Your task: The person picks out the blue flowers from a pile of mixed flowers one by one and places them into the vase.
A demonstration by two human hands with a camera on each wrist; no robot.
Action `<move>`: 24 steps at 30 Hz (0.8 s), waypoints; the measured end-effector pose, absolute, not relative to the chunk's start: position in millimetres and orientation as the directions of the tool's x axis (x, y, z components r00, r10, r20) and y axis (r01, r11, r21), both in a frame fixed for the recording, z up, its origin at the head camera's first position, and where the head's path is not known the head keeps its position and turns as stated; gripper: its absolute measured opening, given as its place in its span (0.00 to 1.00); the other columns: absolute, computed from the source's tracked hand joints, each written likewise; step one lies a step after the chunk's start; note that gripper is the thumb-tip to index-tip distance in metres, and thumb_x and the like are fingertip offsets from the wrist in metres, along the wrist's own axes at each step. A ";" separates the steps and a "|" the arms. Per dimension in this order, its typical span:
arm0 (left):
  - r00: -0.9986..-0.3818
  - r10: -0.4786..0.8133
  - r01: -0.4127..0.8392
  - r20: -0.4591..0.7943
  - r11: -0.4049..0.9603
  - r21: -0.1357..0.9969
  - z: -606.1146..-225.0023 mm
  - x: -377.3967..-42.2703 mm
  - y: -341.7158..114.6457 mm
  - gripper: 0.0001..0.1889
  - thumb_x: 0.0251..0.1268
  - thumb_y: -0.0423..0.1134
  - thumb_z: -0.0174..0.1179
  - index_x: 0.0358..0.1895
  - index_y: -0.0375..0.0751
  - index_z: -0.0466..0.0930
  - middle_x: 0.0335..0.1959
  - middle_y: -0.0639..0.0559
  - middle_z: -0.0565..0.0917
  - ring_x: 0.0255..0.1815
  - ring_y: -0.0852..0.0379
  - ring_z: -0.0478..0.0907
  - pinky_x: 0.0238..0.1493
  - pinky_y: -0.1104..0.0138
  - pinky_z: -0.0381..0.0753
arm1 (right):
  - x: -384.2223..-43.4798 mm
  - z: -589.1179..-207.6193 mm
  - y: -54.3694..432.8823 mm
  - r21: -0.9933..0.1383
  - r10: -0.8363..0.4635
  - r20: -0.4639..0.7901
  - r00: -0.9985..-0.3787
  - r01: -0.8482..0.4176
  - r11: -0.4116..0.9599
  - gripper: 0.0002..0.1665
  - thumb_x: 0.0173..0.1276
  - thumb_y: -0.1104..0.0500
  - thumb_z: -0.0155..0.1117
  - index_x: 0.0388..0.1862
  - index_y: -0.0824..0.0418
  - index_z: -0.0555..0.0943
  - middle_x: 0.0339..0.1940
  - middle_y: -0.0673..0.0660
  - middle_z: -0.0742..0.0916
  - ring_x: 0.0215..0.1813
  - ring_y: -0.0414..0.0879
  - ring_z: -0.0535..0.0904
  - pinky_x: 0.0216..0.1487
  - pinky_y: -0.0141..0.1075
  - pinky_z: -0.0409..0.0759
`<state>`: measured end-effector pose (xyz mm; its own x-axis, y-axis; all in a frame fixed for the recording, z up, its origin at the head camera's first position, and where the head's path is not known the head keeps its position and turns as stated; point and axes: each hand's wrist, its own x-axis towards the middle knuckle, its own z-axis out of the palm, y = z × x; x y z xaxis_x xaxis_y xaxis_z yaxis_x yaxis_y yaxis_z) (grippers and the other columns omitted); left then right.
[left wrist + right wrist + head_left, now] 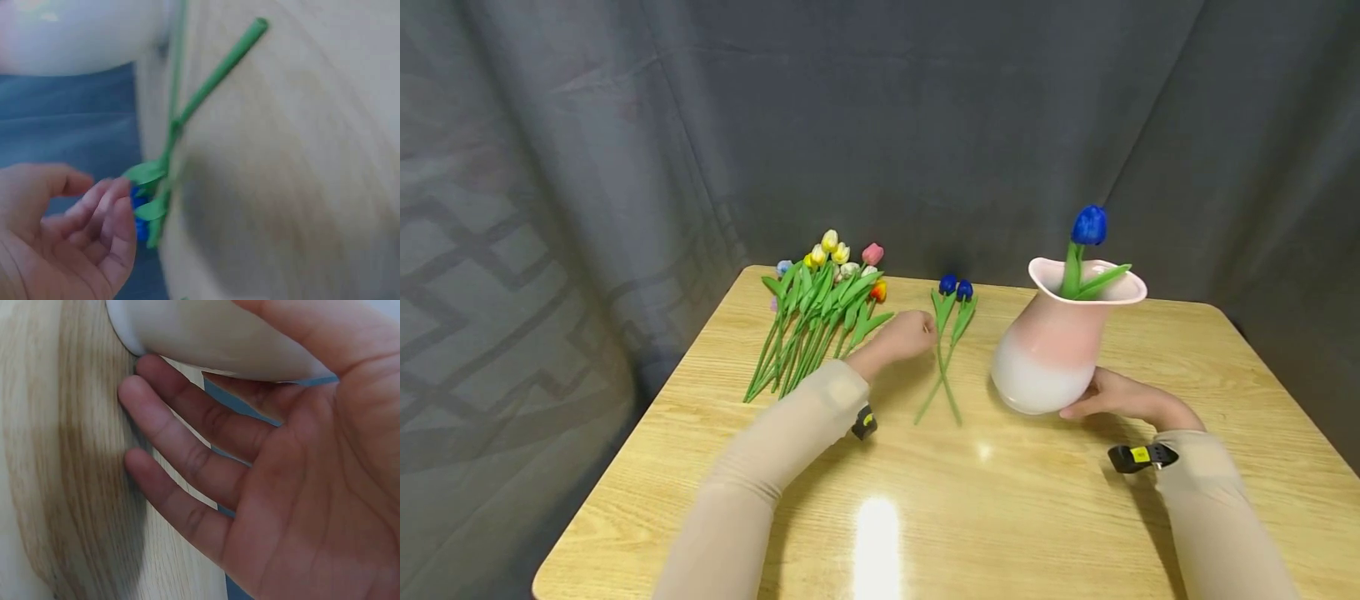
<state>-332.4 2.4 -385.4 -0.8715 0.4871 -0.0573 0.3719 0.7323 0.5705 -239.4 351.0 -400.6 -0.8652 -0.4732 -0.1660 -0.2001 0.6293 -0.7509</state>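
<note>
A pink-and-white vase (1056,346) stands on the right half of the table, with one blue tulip (1089,226) upright in its mouth. Against the vase's lower right side rests my right hand (1123,395); in the right wrist view its fingers (187,453) extend loosely beside the white base. Two blue tulips (953,325) lie with crossed stems left of the vase. My left hand (906,335) hovers just left of them, fingers loosely bent. The left wrist view shows a gap between thumb and fingertips (119,190), close to the green leaves (150,174), with nothing visibly held.
A bunch of tulips (820,321) in yellow, white, pink, orange and other colours lies on the left of the wooden table (1000,517). Dark grey curtains (910,150) hang behind the table's back edge.
</note>
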 end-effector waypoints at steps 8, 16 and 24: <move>-0.955 0.270 0.149 -0.123 0.793 0.590 -415.5 -347.0 34.7 0.13 0.63 0.35 0.54 0.19 0.44 0.69 0.14 0.53 0.72 0.14 0.58 0.67 0.17 0.69 0.65 | -236.3 -400.3 353.0 -0.764 -0.487 -0.158 -0.859 -0.205 0.611 0.42 0.59 0.60 0.71 0.66 0.72 0.61 0.56 0.64 0.76 0.48 0.37 0.74 0.48 0.30 0.76; -0.984 0.143 0.081 -0.110 0.896 0.437 -426.7 -342.4 50.9 0.12 0.62 0.44 0.59 0.23 0.46 0.73 0.21 0.53 0.74 0.21 0.57 0.71 0.20 0.66 0.69 | -237.3 -402.9 355.7 -0.771 -0.491 -0.167 -0.855 -0.197 0.605 0.43 0.60 0.59 0.71 0.67 0.72 0.59 0.57 0.66 0.76 0.49 0.36 0.74 0.48 0.29 0.76; -0.987 0.126 0.072 -0.099 0.900 0.430 -425.5 -345.5 48.4 0.12 0.68 0.37 0.55 0.23 0.43 0.76 0.25 0.51 0.80 0.21 0.57 0.73 0.19 0.69 0.72 | -240.5 -403.6 353.6 -0.759 -0.474 -0.182 -0.862 -0.184 0.625 0.44 0.60 0.58 0.71 0.68 0.70 0.58 0.61 0.68 0.74 0.52 0.36 0.74 0.50 0.29 0.76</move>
<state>-345.5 48.4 -425.5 -0.9871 0.1263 -0.0988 0.0720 0.8997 0.4305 -240.5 353.6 -403.6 -0.8615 -0.4741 -0.1817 -0.1836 0.6247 -0.7590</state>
